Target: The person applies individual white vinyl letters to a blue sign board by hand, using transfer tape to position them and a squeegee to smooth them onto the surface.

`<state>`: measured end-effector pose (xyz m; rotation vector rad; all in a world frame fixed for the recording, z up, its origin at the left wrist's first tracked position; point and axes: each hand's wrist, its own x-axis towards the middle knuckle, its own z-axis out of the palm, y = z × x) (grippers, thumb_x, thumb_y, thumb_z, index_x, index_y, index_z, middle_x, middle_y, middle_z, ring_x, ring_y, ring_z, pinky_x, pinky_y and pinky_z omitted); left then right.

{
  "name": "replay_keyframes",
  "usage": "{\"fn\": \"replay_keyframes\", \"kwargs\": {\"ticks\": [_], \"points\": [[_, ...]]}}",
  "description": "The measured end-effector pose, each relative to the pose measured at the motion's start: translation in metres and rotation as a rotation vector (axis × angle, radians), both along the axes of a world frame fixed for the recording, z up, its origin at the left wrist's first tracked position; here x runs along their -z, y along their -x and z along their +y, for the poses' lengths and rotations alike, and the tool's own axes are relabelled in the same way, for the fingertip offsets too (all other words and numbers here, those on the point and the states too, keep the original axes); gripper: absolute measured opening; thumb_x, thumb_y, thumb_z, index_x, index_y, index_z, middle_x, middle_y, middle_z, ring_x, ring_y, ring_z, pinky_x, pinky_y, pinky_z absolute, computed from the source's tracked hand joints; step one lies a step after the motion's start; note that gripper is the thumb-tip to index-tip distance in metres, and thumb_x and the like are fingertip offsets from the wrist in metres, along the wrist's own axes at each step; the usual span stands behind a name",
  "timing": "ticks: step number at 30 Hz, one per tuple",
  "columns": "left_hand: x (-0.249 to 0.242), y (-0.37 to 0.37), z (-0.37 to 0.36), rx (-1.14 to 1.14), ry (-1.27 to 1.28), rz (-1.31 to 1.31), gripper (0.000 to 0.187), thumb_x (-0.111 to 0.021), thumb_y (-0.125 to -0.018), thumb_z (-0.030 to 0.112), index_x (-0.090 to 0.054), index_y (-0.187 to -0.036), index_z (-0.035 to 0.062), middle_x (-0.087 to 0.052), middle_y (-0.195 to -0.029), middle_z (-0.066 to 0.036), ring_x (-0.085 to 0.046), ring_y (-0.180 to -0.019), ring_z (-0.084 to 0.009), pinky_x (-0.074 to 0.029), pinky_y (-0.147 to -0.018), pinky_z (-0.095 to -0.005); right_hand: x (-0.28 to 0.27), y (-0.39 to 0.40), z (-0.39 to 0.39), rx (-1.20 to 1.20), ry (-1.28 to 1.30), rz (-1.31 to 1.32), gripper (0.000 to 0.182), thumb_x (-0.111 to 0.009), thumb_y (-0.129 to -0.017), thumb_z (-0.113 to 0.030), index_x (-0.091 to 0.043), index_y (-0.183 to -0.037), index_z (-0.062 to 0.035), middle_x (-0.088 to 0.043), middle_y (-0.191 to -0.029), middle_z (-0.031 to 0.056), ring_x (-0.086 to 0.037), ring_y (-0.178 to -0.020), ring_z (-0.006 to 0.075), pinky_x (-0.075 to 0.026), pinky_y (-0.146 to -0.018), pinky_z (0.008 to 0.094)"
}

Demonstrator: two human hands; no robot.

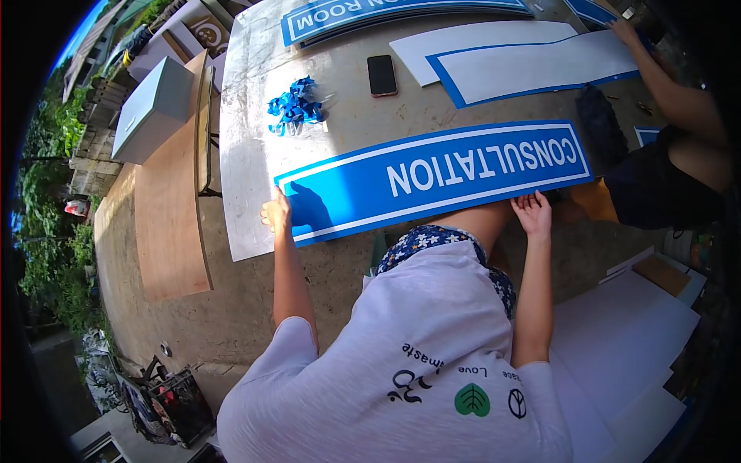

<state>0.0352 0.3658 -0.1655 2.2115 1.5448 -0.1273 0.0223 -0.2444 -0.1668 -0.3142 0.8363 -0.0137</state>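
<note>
A long blue sign with a white border and the word CONSULTATION, upside down from here, lies across the near side of the metal-topped table. At its left end, my left hand has its fingers curled on the sign's edge and casts a shadow on the blue. My right hand is palm up at the near long edge, below the lettering, with its fingertips at the edge and partly under it. Both hands are closed on the sign.
Beyond the sign are crumpled blue strips, a phone, stacked blue signs and a white panel with blue edging. Another person's arm reaches in at right. Plywood stands left; white sheets lie lower right.
</note>
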Motion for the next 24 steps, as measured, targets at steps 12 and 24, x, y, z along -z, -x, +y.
{"fn": "replay_keyframes", "kwargs": {"ticks": [12, 24], "points": [[0.001, -0.014, -0.066, 0.145, 0.151, -0.107, 0.101, -0.048, -0.085, 0.07, -0.039, -0.127, -0.021, -0.033, -0.137, -0.039, -0.034, -0.129, -0.0497, -0.029, -0.109, -0.0515, -0.004, -0.016, -0.068, 0.039, 0.083, 0.077, 0.037, -0.065, -0.086, -0.019, -0.048, -0.113, -0.0011, -0.048, -0.112, 0.0064, -0.048, -0.111, 0.0209, -0.03, -0.108, 0.046], [-0.02, -0.005, -0.099, 0.328, 0.041, -0.105, 0.079, -0.053, -0.088, 0.058, -0.044, -0.124, -0.012, -0.04, -0.127, -0.029, -0.039, -0.122, -0.0437, -0.034, -0.101, -0.0521, 0.013, -0.033, -0.074, 0.121, 0.136, 0.195, 0.045, -0.066, -0.083, -0.022, -0.044, -0.114, 0.001, -0.049, -0.111, 0.0111, -0.048, -0.106, 0.0245, -0.033, -0.102, 0.0457]]}}
